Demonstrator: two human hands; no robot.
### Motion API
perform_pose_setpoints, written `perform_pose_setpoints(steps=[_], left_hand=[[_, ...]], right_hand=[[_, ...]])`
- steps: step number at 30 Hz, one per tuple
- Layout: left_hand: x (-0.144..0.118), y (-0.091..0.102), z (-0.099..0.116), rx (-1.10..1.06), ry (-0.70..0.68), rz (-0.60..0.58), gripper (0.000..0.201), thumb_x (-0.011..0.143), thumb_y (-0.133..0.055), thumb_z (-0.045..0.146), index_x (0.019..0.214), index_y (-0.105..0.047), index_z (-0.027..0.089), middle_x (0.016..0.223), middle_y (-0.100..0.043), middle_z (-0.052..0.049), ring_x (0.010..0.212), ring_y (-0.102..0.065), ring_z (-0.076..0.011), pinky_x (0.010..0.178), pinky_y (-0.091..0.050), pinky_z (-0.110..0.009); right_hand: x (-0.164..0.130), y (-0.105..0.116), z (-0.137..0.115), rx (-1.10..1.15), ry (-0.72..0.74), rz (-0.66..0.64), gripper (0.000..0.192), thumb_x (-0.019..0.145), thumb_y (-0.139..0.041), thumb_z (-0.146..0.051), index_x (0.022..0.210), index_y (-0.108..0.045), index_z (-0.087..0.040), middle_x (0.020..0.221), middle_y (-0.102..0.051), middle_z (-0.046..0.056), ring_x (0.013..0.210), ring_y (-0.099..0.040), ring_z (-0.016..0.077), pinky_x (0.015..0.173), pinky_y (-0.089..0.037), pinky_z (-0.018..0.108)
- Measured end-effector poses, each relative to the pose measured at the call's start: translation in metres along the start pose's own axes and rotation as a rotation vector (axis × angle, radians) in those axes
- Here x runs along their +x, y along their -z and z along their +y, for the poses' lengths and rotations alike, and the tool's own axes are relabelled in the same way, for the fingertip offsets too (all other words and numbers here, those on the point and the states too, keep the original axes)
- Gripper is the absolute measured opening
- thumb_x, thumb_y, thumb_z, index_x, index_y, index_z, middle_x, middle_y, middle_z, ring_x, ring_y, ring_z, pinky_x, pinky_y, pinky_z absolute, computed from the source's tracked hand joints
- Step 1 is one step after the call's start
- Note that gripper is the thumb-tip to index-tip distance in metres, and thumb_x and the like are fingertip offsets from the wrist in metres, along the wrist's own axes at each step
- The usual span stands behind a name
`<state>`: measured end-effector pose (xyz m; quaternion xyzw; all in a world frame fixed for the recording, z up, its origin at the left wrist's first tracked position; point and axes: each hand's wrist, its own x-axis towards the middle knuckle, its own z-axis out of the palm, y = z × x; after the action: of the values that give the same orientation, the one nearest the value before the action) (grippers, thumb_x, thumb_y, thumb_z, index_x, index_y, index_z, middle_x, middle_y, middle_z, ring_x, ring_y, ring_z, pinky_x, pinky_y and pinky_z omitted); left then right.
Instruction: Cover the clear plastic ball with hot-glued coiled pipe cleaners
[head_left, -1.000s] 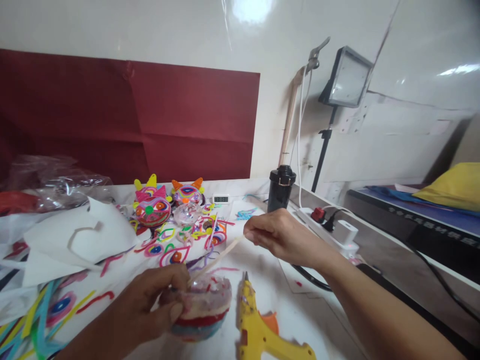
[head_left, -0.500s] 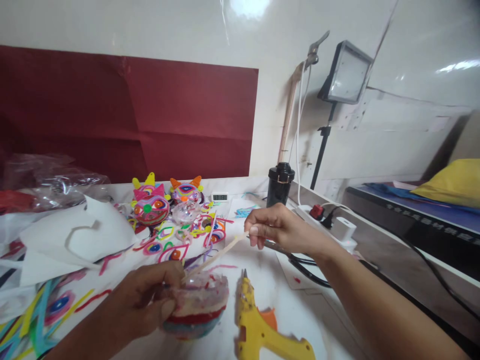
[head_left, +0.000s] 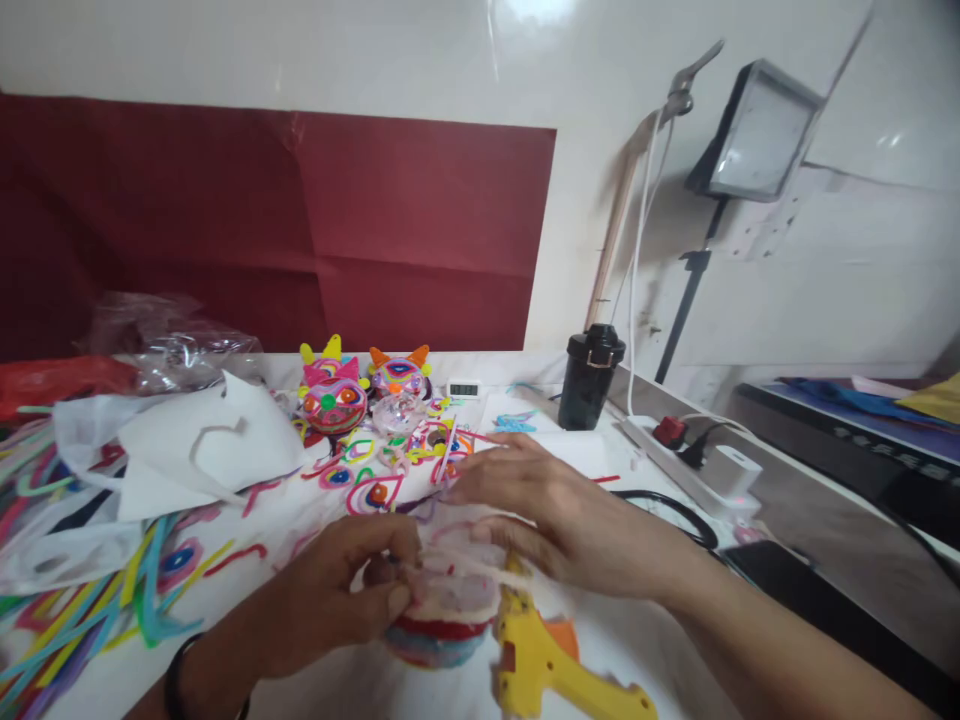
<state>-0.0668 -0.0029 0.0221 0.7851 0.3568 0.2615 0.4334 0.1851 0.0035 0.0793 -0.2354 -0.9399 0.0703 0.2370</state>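
My left hand (head_left: 337, 590) is closed, its thumb and fingers pinching the left edge of a clear plastic ball (head_left: 450, 590). Beige, red and blue fuzzy bands run around the ball's lower part. Over the ball's far right side reaches my right hand (head_left: 540, 500), fingers stretched out and thumb apart from them. A cream fuzzy strip (head_left: 514, 578) runs along the ball's right side below the right hand; its far end is hard to make out. Just right of the ball lies a yellow glue gun (head_left: 551, 660), its nozzle partly hidden.
Decorated animal-face balls (head_left: 334, 400) stand at the back among colourful fuzzy pieces. Loose pipe cleaners (head_left: 90, 620) and cut white paper (head_left: 217, 440) lie left. A black bottle (head_left: 591, 380), a power strip (head_left: 675, 465) and a black handle loop (head_left: 675, 510) are on the right.
My right hand has come down to the ball; its pinched fingers have spread from the cream strip, which was stretched taut. The view has shifted left.
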Motion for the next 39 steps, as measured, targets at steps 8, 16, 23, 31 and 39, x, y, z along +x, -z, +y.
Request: perform_pose_setpoints(steps=[8, 16, 23, 31, 39], left_hand=[[0.003, -0.012, 0.009, 0.005, -0.019, 0.016, 0.004, 0.077, -0.054, 0.023, 0.075, -0.051, 0.020, 0.073, -0.051, 0.004, 0.065, -0.044, -0.0118, 0.058, -0.036, -0.023], [0.009, -0.017, 0.016, -0.081, -0.005, 0.003, 0.008, 0.081, -0.051, 0.024, 0.074, -0.052, 0.019, 0.065, -0.046, 0.006, 0.059, -0.040, -0.0106, 0.055, -0.032, -0.024], [0.010, -0.015, 0.011, -0.094, -0.087, 0.055, 0.011, 0.083, -0.053, 0.025, 0.075, -0.054, 0.018, 0.080, -0.050, 0.002, 0.073, -0.045, -0.0134, 0.065, -0.036, -0.026], [0.011, -0.014, 0.004, -0.238, 0.029, 0.142, 0.020, 0.085, -0.058, 0.037, 0.078, -0.056, 0.019, 0.067, -0.046, 0.006, 0.064, -0.040, -0.0110, 0.056, -0.031, -0.022], [0.013, -0.016, 0.017, -0.300, 0.060, 0.203, 0.027, 0.087, -0.056, 0.041, 0.073, -0.053, 0.018, 0.064, -0.042, 0.006, 0.061, -0.038, -0.0101, 0.056, -0.030, -0.023]], right_hand=[[0.005, -0.026, -0.010, 0.490, -0.210, 0.028, 0.018, 0.086, -0.060, -0.011, 0.099, -0.070, -0.018, 0.089, -0.074, 0.003, 0.080, -0.067, 0.0152, 0.072, -0.051, 0.026], [0.005, -0.029, -0.009, 0.282, -0.261, 0.059, 0.013, 0.088, -0.055, -0.012, 0.082, -0.066, -0.016, 0.074, -0.066, 0.001, 0.066, -0.058, 0.0122, 0.061, -0.043, 0.022], [0.001, -0.023, 0.001, 0.222, -0.360, 0.136, 0.014, 0.090, -0.051, -0.018, 0.082, -0.062, -0.017, 0.074, -0.064, 0.001, 0.068, -0.057, 0.0144, 0.061, -0.040, 0.025], [-0.001, -0.007, 0.007, 0.439, -0.430, 0.241, 0.015, 0.090, -0.054, -0.027, 0.082, -0.061, -0.017, 0.070, -0.061, 0.000, 0.062, -0.054, 0.0129, 0.057, -0.043, 0.023], [0.000, 0.002, -0.004, 0.377, -0.367, 0.246, 0.016, 0.089, -0.057, -0.025, 0.093, -0.070, -0.017, 0.080, -0.070, 0.003, 0.070, -0.060, 0.0152, 0.061, -0.045, 0.024]])
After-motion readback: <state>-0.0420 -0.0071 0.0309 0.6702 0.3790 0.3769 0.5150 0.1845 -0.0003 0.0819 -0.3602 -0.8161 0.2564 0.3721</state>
